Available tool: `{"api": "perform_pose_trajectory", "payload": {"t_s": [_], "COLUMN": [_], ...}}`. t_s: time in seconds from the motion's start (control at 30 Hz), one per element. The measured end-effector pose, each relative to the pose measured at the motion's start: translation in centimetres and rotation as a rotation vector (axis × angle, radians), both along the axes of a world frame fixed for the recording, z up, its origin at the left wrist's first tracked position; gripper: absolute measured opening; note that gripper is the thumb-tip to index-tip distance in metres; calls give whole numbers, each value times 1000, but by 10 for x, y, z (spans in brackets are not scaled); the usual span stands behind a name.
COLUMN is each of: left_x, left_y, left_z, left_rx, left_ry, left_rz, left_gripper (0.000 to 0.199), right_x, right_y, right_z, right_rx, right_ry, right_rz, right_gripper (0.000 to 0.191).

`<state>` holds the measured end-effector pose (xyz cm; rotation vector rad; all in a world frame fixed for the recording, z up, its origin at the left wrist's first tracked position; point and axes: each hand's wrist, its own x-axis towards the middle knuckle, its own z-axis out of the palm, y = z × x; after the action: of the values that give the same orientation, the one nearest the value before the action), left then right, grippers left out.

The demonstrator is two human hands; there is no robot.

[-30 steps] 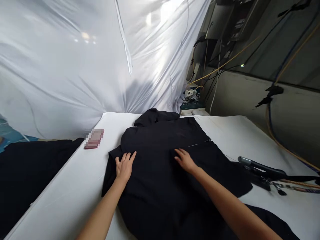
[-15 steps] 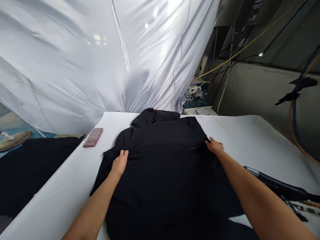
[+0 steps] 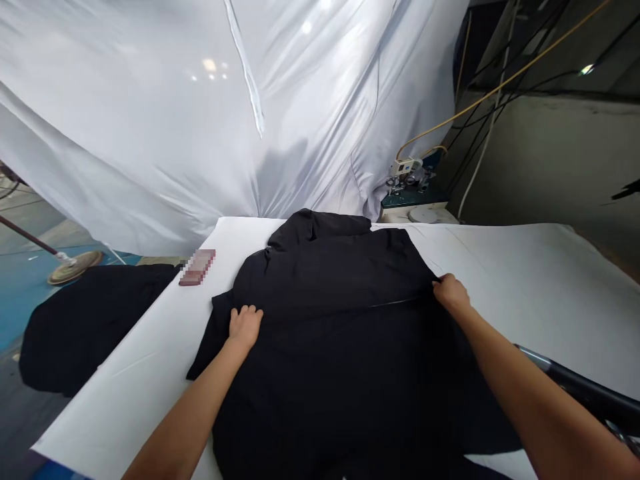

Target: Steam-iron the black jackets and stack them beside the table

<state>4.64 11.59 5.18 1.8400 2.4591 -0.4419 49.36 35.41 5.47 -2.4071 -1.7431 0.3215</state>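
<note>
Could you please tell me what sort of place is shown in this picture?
Probably a garment workshop: black cloth, apparently a garment, lies spread on a wide white table, and beyond its far edge stands a small machine, perhaps for sewing.

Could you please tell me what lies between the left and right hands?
In the head view, the black garment spans from the left hand to the right hand, with a thin pale line nearer the right.
</note>
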Motion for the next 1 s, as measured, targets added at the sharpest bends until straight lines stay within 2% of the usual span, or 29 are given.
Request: {"api": "perform_pose_trajectory", "payload": {"t_s": [0.07, 0.13, 0.2, 0.27, 0.37, 0.47, 0.53, 0.63, 0.73, 0.83, 1.0], "left_x": [30, 62, 88, 100, 97, 90, 92, 102, 112, 115, 110], "left_y": [8, 11, 8, 1, -7, -6, -3, 0, 0, -1, 1], "left_z": [2, -2, -13, -28, -45, -47, -44, -41, -44, -46, -39], "left_rx": [75, 169, 223, 219, 173, 134, 145, 210, 247, 250, 185], "left_ry": [-20, -129, -232, -286, -301, -325, -326, -302, -315, -332, -374], "left_rz": [-5, -131, -193, -163, -88, -62, -59, -82, -76, -73, -62], "left_gripper": [38, 35, 38, 50, 58, 57, 51, 46, 44, 44, 44], "right_x": [-11, -25, -39, -49, -54, -46, -34, -10, 9, 14, 10], "right_y": [-22, -49, -76, -99, -119, -118, -108, -82, -55, -36, -28], "right_z": [1, 1, -5, -19, -41, -47, -40, -24, -13, -7, 2], "right_rx": [105, 190, 174, 102, 49, 54, 100, 199, 85, 13, 76], "right_ry": [-102, -173, -225, -273, -302, -257, -212, -145, 2, 87, 58], "right_rz": [73, 313, 569, 675, 664, 690, 652, 403, 183, 141, 221], "right_gripper": [41, 41, 44, 52, 60, 57, 51, 49, 49, 49, 44]}}
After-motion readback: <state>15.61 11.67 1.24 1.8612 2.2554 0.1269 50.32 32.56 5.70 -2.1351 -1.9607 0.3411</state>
